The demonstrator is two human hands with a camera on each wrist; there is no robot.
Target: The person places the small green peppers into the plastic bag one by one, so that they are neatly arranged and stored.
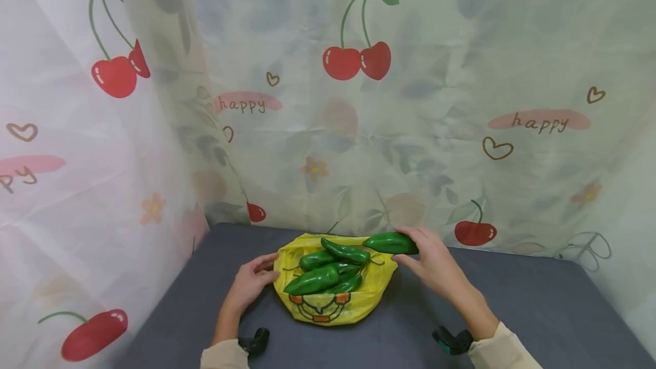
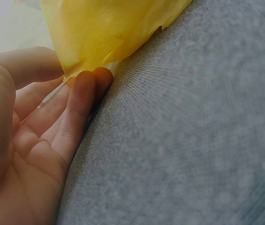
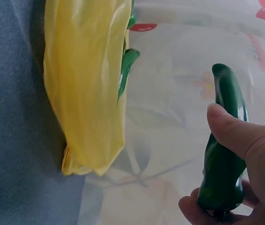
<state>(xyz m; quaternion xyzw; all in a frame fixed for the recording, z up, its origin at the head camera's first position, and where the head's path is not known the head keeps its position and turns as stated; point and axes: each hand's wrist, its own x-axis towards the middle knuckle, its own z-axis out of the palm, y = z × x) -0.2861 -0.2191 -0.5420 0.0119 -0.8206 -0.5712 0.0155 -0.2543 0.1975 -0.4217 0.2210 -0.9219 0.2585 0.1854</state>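
Observation:
A yellow plastic bag point(image 1: 376, 292) sits on the table with its mouth spread wide, and several glossy green peppers point(image 1: 314, 279) are piled in it. My left hand point(image 1: 251, 282) is at the bag's left edge. In the left wrist view that hand point(image 2: 34, 126) pinches a corner of the yellow plastic between thumb and fingers. My right hand point(image 1: 435, 261) holds one green pepper point(image 1: 389, 242) over the bag's right rim, its tip pointing left. Seen from the right wrist, the thumb lies across this pepper point(image 3: 223, 173), with fingertips under its stem end.
The dark grey table point(image 1: 517, 312) reaches back to a hanging cloth point(image 1: 435, 147) printed with cherries, hearts and "happy". Another stretch of cloth point(image 1: 66, 255) hangs along the left side. Black straps point(image 1: 452, 339) with small devices are on both wrists.

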